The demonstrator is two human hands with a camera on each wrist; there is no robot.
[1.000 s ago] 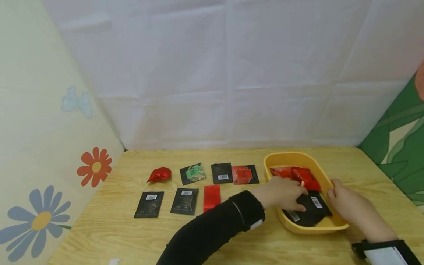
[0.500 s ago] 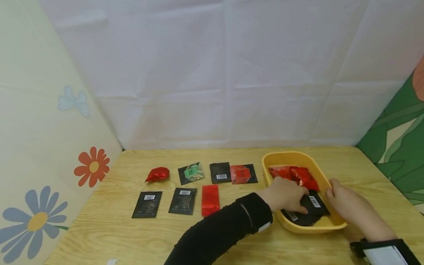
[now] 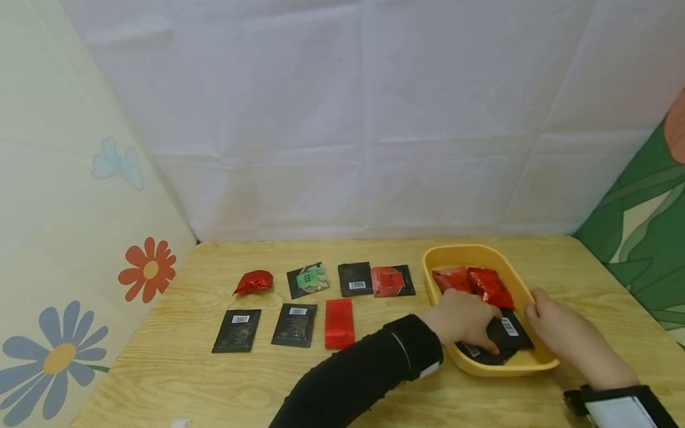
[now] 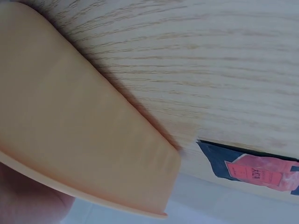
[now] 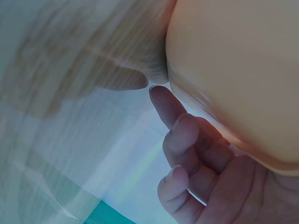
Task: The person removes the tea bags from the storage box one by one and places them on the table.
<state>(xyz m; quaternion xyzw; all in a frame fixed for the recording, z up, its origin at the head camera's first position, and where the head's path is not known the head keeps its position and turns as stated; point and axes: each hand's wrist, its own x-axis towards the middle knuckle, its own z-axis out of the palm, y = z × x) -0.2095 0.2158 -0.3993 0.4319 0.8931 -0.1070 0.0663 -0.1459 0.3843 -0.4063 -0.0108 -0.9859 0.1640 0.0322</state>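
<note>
A yellow plastic tray stands on the right of the table, holding shiny red packets at its far end and black sachets with barcode labels nearer me. My left hand reaches over the tray's left side. Its thumb and fingers pinch the left edge of a black sachet; the fingertips are partly hidden. On the opposite side, my right hand grips the tray's rim. In the right wrist view, its curled fingers lie along the outside of the tray wall.
Two rows of packets lie left of the tray: a crumpled red one, a green-labelled one, a red-labelled one, a flat red one and several black sachets. A white sheet hangs behind the table.
My left hand has shifted slightly right inside the tray, and its fingers have drawn closer on the black sachet. The right hand stays on the rim. The head view has moved a little.
</note>
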